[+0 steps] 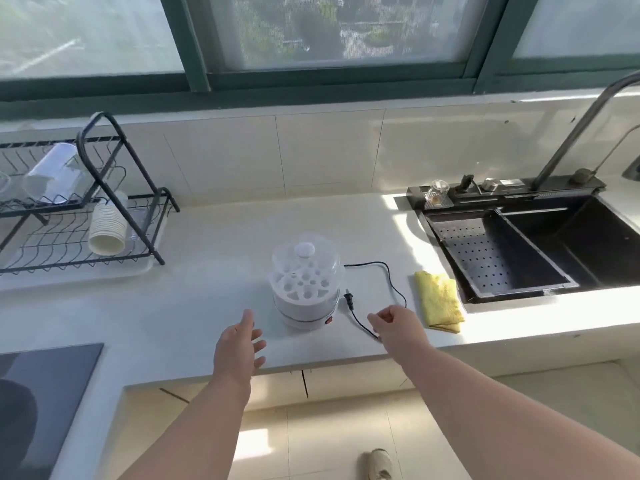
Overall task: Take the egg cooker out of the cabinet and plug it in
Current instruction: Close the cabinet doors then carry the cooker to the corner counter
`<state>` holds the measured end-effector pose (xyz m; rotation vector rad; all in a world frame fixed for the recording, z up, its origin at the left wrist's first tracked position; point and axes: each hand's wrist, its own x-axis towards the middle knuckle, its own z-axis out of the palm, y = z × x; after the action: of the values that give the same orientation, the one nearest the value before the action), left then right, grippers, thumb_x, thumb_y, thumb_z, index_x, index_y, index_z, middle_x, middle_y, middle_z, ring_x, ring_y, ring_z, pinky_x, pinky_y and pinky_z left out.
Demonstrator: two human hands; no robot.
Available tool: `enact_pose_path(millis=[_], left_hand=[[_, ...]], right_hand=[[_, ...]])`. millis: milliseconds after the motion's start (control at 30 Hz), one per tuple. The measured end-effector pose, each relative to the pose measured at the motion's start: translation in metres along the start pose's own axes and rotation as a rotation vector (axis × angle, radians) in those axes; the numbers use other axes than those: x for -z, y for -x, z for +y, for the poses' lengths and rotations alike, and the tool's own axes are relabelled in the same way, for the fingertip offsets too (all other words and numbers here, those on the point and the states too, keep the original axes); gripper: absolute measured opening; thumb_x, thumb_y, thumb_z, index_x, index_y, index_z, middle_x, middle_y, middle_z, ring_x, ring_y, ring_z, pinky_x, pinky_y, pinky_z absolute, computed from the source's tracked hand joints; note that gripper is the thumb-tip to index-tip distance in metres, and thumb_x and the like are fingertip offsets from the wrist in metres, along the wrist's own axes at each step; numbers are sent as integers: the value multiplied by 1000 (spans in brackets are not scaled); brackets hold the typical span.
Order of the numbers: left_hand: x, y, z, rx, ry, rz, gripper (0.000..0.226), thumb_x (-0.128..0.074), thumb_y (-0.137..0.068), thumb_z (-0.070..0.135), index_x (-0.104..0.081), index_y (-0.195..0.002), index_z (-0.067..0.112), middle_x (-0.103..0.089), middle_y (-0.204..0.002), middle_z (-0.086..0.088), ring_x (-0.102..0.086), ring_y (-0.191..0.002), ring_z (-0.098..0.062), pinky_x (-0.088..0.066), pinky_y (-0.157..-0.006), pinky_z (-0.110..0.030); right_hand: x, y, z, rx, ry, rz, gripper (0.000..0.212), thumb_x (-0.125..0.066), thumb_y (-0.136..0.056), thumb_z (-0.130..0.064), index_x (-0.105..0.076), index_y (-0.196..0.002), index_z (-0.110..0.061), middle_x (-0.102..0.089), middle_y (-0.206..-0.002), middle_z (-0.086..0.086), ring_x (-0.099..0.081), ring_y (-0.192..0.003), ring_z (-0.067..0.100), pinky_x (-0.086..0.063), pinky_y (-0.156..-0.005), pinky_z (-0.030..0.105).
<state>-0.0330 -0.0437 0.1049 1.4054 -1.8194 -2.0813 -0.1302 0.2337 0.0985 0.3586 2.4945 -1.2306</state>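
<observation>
A white egg cooker (306,284) with a clear domed lid stands upright on the white countertop (214,244), near its front edge. Its black cord (388,275) loops out to the right, and the plug (349,299) lies loose on the counter beside the cooker's base. My left hand (239,344) hovers open just left of and in front of the cooker, touching nothing. My right hand (394,327) is over the cord's near stretch, fingers curled loosely; the cord runs under it. No socket is in view.
A black dish rack (114,209) with cups sits at the left. A folded yellow cloth (440,299) lies right of the cord, beside the dark sink (540,244) and tall faucet (581,129). A dark cooktop (45,386) is at the lower left. Cabinet fronts run below the counter edge.
</observation>
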Motion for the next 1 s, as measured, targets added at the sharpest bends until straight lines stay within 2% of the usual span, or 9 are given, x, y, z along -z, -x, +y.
enact_pose_path(millis=[100, 267, 400, 567, 633, 733, 800, 933, 1000], left_hand=[[-8, -9, -1, 27, 21, 60, 53, -57, -101, 62, -63, -125, 14, -68, -124, -8, -70, -110, -28, -59, -92, -52], [-17, -23, 2, 47, 71, 175, 56, -55, -103, 61, -60, -133, 13, -66, -127, -9, -69, -110, -27, -60, -95, -52], [-26, -31, 8, 55, 126, 235, 57, -54, -104, 59, -60, -135, 12, -66, -128, -10, -69, -114, -30, -59, -97, -53], [-36, -33, 9, 80, 144, 277, 57, -54, -104, 58, -61, -134, 11, -67, -128, -11, -70, -111, -30, -59, -97, -53], [-39, -34, 9, 85, 145, 293, 59, -55, -104, 59, -60, -137, 11, -67, -128, -11, -70, -111, -29, -60, -96, -53], [-42, -35, 12, 78, 155, 305, 60, -55, -103, 61, -60, -137, 12, -68, -126, -9, -71, -109, -28, -61, -92, -51], [-45, -36, 13, 73, 158, 311, 60, -55, -103, 61, -61, -137, 12, -68, -125, -9, -71, -108, -27, -62, -89, -49], [-49, -35, 17, 76, 165, 304, 60, -55, -102, 62, -60, -137, 13, -68, -127, -9, -70, -109, -27, -62, -86, -48], [-51, -36, 20, 85, 171, 281, 61, -55, -102, 62, -60, -137, 13, -67, -128, -9, -69, -111, -29, -61, -89, -50]], right_hand=[[-5, -33, -6, 28, 211, -39, 18, -69, -92, -39, -61, -85, -25, -68, -78, -7, -62, -69, 13, -43, -55, 27], [-25, -73, -12, 3, 332, -149, 30, -69, -85, -50, -58, -96, -24, -68, -87, -4, -66, -76, 19, -48, -59, 29], [-34, -95, -14, 160, 641, -160, 38, -65, -84, -61, -49, -83, -26, -60, -82, -7, -59, -74, 19, -39, -53, 30], [-39, -106, -17, 211, 704, -228, 21, -58, -91, -41, -48, -86, -23, -58, -89, -4, -57, -84, 24, -43, -61, 33], [-38, -112, -21, 179, 641, -248, 15, -53, -92, -33, -46, -84, -22, -58, -87, -2, -58, -77, 23, -40, -58, 32], [-34, -120, -27, 72, 318, -223, 15, -52, -97, -30, -48, -90, -17, -59, -82, 2, -54, -66, 19, -33, -51, 31], [-31, -124, -34, 1, 75, -187, 14, -49, -101, -29, -50, -98, -16, -60, -82, 3, -55, -67, 20, -36, -53, 31], [-26, -128, -46, -150, -191, -186, 31, -49, -100, -35, -48, -81, -11, -45, -69, 3, -43, -61, 27, -34, -60, 32], [-26, -129, -50, -221, -283, -215, 33, -50, -102, -34, -62, -92, -5, -48, -72, 6, -47, -62, 28, -45, -64, 38]])
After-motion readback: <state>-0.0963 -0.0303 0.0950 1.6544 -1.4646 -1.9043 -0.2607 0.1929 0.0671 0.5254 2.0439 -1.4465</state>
